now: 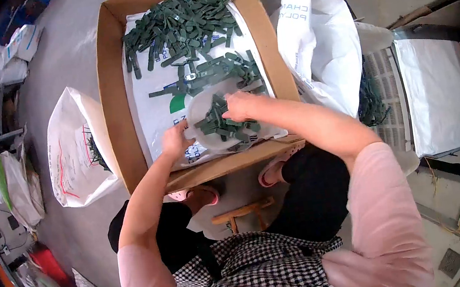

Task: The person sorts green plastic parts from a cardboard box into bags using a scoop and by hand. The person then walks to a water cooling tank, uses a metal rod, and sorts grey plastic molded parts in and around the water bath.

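Observation:
A translucent shallow bowl [206, 142] with dark green plastic pieces [218, 119] in it rests near the close end of a cardboard box [114, 100]. My left hand [176, 139] grips the bowl's left rim, thumb and fingers closed round it. On the right, my right hand [238, 107] has its fingers bent down at the pieces in the bowl; whether it pinches one is too small to tell. A large pile of the same green pieces [185, 24] lies on white printed sacking [148, 96] at the box's far end, and a smaller heap reaches toward the bowl.
An open white sack [318, 44] stands right of the box, another [71, 152] at its left. Farther right are a grey crate [389, 93] with dark pieces beside it and a white-covered surface [438, 93]. A wooden stool [243, 211] is below the box.

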`<state>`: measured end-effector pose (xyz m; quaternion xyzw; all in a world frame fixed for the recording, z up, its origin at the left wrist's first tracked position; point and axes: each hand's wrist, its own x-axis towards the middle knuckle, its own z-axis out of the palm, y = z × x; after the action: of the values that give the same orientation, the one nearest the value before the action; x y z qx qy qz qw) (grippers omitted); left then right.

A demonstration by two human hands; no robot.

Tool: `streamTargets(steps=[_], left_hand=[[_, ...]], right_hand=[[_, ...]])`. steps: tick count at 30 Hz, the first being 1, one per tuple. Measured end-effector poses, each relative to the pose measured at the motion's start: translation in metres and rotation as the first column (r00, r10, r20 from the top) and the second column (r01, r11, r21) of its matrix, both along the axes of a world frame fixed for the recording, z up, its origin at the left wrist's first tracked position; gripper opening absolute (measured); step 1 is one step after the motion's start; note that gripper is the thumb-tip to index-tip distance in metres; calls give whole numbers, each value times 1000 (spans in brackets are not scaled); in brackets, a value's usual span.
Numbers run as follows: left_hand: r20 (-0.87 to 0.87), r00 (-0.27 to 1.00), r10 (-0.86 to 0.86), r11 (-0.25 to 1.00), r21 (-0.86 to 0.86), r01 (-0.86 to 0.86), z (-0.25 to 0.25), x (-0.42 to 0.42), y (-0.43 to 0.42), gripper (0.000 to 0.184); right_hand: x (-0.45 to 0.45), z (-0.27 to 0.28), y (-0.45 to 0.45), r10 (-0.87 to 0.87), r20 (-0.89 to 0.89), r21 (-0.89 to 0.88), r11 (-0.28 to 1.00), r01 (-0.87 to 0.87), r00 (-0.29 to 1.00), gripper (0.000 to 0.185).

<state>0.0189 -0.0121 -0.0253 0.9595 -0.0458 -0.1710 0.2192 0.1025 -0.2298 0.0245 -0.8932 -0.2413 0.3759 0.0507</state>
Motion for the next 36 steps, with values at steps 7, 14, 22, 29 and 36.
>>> streamTargets(steps=[7, 14, 22, 29, 36], left_hand=[[69, 994, 82, 992, -103, -75, 28, 0, 26, 47], [41, 991, 127, 868, -488, -91, 121, 31, 33, 41], [226, 952, -209, 978, 30, 208, 260, 105, -61, 39], [413, 788, -457, 752, 652, 94, 301, 108, -208, 15], [183, 983, -11, 915, 399, -64, 283, 56, -54, 39]], right_hand=[[12, 105, -137, -699, 481, 741, 647, 181, 529, 32], [-13, 2, -331, -922, 197, 431, 387, 815, 334, 61], [-5, 111, -271, -705, 658, 517, 677, 524, 262, 22], [-15, 103, -263, -645, 680, 397, 723, 565, 349, 20], [-25, 111, -277, -711, 569, 194, 604, 773, 413, 34]])
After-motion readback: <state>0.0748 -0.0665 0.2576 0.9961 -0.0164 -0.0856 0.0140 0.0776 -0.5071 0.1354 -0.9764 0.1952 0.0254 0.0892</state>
